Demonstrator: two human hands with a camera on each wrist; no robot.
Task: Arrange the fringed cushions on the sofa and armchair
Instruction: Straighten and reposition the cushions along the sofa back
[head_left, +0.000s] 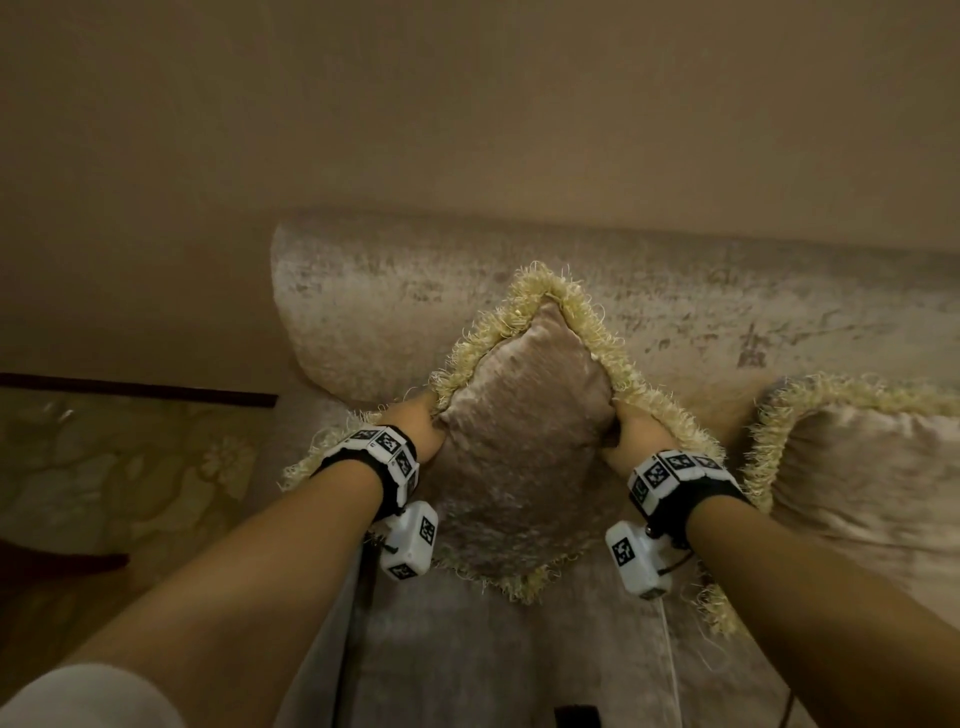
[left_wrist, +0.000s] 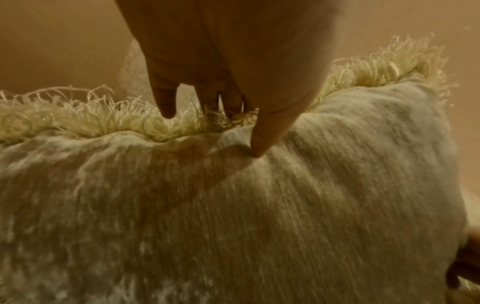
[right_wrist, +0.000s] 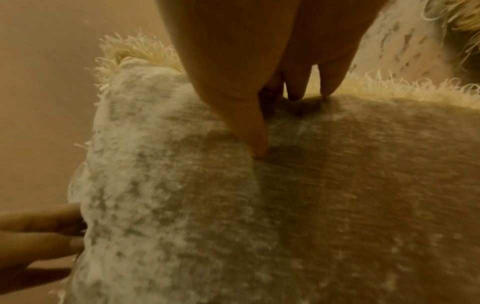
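Observation:
A beige velvet cushion (head_left: 519, 441) with a pale yellow fringe stands on one corner like a diamond against the sofa's backrest (head_left: 395, 291). My left hand (head_left: 415, 421) grips its left edge: the thumb presses the front face and the fingers (left_wrist: 166, 102) go behind the fringe. My right hand (head_left: 623, 431) grips the right edge the same way, thumb on the front, fingers (right_wrist: 330, 82) behind. The cushion (left_wrist: 233, 205) fills both wrist views (right_wrist: 285, 205). A second fringed cushion (head_left: 872, 467) lies on the seat to the right.
The sofa seat (head_left: 493, 665) runs below the cushion, its left end near the middle of the head view. A patterned carpet (head_left: 104, 467) covers the floor at left. A plain beige wall (head_left: 467, 104) rises behind the sofa.

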